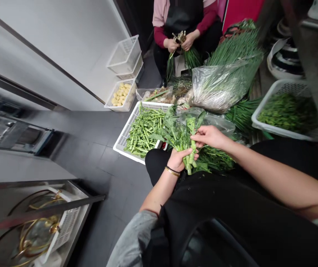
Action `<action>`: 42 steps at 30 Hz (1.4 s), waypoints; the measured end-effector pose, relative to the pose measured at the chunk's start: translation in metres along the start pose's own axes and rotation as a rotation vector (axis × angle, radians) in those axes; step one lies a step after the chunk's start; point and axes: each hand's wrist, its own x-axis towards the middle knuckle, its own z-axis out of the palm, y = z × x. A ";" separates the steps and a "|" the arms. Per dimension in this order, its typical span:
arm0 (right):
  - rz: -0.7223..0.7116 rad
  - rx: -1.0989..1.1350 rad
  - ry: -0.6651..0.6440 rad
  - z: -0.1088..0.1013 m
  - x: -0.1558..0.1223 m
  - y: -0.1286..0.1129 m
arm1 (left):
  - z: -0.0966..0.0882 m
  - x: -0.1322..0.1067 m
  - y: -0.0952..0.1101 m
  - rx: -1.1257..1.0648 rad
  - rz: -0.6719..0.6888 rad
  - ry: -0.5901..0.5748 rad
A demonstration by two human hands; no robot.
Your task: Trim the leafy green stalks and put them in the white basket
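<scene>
My left hand (179, 159) is wrapped round the stems of a bunch of leafy green stalks (177, 135), which look like choy sum. The cut ends stick out below my fingers, towards my lap. On the right side of the bunch, my right hand (207, 136) pinches one stalk (192, 139) with a budded top between thumb and fingers. Just left of the bunch stands a white plastic basket (129, 128) holding many trimmed green stems (142, 135). More loose greens (216, 157) lie beneath my right forearm, partly hidden.
Opposite me a person (185, 22) holds a bunch of green stalks with pale ends. Between us lies a plastic bag (214, 89) of long green stalks. A basket of peeled potatoes (121, 94) stands by the wall, and a white tub (284, 129) of greens is at right.
</scene>
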 end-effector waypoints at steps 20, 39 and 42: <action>-0.134 0.167 0.021 0.001 -0.014 -0.008 | 0.001 -0.008 0.003 0.007 0.249 0.086; -0.154 0.235 0.206 0.007 -0.009 -0.027 | 0.002 -0.022 0.008 -0.077 0.308 -0.082; -0.324 -0.029 0.430 0.004 -0.025 -0.033 | 0.004 -0.021 0.008 -0.019 0.357 0.015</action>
